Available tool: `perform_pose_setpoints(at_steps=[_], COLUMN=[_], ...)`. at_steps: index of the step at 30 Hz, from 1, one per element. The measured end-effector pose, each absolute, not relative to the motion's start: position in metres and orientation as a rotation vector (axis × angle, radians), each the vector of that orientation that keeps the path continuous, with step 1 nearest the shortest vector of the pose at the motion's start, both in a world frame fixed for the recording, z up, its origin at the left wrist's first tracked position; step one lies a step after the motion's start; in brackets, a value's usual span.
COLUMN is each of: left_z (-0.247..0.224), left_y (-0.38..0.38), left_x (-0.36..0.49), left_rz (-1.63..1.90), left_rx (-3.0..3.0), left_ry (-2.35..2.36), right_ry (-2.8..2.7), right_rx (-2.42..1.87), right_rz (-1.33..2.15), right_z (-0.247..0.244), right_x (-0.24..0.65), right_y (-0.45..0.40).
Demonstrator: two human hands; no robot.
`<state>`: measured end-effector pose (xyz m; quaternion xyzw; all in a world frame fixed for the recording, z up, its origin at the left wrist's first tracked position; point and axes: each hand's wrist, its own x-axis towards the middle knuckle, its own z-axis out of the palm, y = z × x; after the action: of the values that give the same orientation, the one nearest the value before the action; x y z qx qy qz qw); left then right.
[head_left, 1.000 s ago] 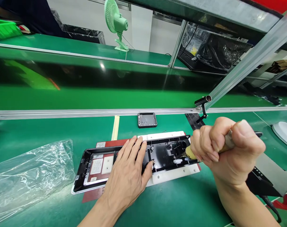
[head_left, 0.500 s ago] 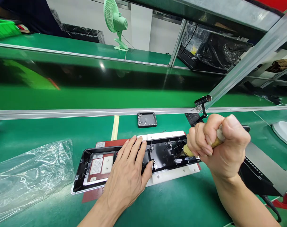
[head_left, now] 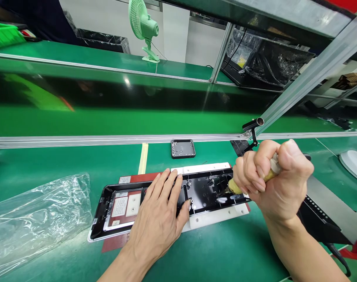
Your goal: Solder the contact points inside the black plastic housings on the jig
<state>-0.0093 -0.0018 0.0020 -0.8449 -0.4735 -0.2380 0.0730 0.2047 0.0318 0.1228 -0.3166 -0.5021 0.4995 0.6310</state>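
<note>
A long black plastic housing (head_left: 203, 196) lies face down across a red and white fixture (head_left: 216, 218). My left hand (head_left: 160, 213) rests flat over its middle, fingers slightly spread. At the right, my right hand (head_left: 274, 178) is wrapped round a tool with a yellowish handle (head_left: 234, 187). The tool slants down to the left, and its dark metal end reaches into the right part of the housing. What the tip touches is too small to tell. A small black tray (head_left: 183, 149) with tiny metal parts stands behind the housing.
Crumpled clear plastic bag (head_left: 43, 219) at the left. A metal rail (head_left: 78, 141) runs behind the work. A black tube holder (head_left: 252, 124) is fixed at a slanting post (head_left: 301, 74). Grey and black equipment (head_left: 328, 211) and a white round object (head_left: 354, 166) are at the right.
My right hand has shifted very slightly to the right and up, still round the tool handle. My left hand and the housing look unmoved.
</note>
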Motion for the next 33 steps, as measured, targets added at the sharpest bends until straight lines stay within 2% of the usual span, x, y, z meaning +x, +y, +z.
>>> perform_pose_setpoints(at_steps=[33], left_z=[0.0009], left_y=[-0.0031], left_x=[-0.0103], left_rz=[-0.689], left_rx=[-2.548], left_ry=[-1.430], right_ry=[-1.124], right_rx=[-0.732], right_rz=[1.132], right_z=[0.1232], right_x=[0.2042], right_y=[0.0352])
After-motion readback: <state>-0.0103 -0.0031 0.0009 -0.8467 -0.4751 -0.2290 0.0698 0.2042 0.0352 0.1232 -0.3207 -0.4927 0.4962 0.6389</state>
